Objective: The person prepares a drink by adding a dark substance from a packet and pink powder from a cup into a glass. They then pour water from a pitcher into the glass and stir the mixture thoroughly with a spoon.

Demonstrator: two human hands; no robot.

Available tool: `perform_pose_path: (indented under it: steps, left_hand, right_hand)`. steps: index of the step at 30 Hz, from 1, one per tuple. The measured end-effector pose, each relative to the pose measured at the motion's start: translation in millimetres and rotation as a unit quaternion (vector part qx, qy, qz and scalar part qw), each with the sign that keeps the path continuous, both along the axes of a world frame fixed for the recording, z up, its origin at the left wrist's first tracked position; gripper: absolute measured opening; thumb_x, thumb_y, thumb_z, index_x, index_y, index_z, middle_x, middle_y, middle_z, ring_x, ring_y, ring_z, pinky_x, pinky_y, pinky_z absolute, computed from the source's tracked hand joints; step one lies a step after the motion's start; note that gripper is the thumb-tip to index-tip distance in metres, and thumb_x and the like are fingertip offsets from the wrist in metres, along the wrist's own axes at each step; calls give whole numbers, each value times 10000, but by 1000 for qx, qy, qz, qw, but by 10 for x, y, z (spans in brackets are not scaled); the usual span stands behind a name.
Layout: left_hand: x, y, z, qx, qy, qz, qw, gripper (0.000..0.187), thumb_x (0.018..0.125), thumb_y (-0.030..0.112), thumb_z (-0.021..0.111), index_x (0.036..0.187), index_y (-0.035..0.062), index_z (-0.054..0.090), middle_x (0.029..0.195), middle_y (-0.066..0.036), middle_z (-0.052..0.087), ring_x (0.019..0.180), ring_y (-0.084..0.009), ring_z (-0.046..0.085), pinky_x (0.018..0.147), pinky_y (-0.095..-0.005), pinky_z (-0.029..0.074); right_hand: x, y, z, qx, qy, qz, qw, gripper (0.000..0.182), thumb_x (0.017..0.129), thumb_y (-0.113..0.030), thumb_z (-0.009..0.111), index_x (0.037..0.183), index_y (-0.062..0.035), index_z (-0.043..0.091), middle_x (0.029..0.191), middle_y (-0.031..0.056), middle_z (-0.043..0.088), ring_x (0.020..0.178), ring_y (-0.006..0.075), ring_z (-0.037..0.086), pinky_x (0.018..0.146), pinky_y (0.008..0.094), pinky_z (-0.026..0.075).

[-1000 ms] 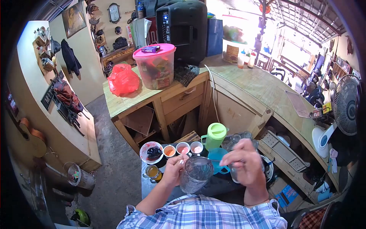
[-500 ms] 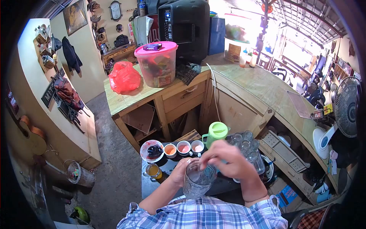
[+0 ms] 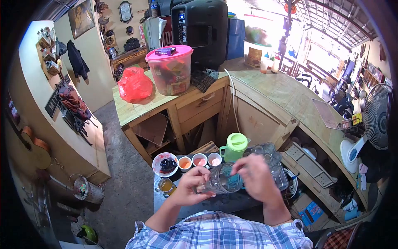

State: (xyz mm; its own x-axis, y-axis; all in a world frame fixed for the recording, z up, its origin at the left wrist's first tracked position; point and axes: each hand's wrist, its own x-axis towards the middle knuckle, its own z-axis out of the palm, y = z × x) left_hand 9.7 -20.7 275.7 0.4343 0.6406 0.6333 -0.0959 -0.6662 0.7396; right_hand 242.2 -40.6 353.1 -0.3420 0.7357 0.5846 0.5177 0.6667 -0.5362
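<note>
My left hand (image 3: 192,186) is wrapped round a clear glass jar (image 3: 217,182), which lies tilted with its mouth toward the right. At that mouth is my right hand (image 3: 255,176), its fingers bent and blurred; whether they pinch anything is unclear. Something bluish shows at the jar's mouth, too indistinct to name. Just behind the hands stand three white cups (image 3: 200,160) with orange and pink contents, and a green lidded pitcher (image 3: 235,147). A bowl (image 3: 165,164) with a dark bundle sits left of the cups, above a glass mug of yellowish liquid (image 3: 166,186).
Several glasses (image 3: 271,157) stand in a clear tray at the right of the low dark table (image 3: 163,207). Beyond is a wooden counter (image 3: 265,89) with a pink-lidded tub (image 3: 170,72), a red bag (image 3: 135,85) and a black speaker (image 3: 201,35). A fan (image 3: 375,118) stands right.
The jar has tipped from nearly upright to lying toward the right. My left hand has moved down and left under it, and my right hand has shifted slightly right.
</note>
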Motion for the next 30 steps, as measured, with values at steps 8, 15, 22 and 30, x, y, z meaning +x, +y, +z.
perform_pose_path:
  steps: [8,15,22,30]
  left_hand:
    - [64,-112,-266,50,60,112,991,263,649,35,817,699,3,560,905,-91,568,741,-197,587,601,-272,470]
    - [33,-8,-970,7,128,190,973,305,648,92,823,759,-16,560,878,-114,568,726,-249,581,623,-315,490]
    - [8,8,-2191,-106,138,252,952,364,594,133,839,679,-30,524,819,-118,548,699,-239,564,595,-312,458]
    - [192,-27,-2605,-118,126,291,941,394,621,132,851,674,-28,495,798,-110,531,671,-231,549,574,-313,454]
  right_hand:
    - [81,-24,-306,-160,156,30,974,245,939,-213,568,895,-4,687,792,78,679,665,147,595,635,273,474]
    - [313,57,-771,-319,426,-22,846,373,995,-262,478,933,58,659,858,130,689,665,157,621,629,262,504]
    - [561,-44,-1220,-351,612,-47,707,387,999,-311,453,1015,49,594,939,179,652,755,206,642,699,310,541]
    - [630,-116,-1331,-397,643,-65,652,366,979,-359,487,998,-9,594,920,135,638,752,193,622,697,304,530]
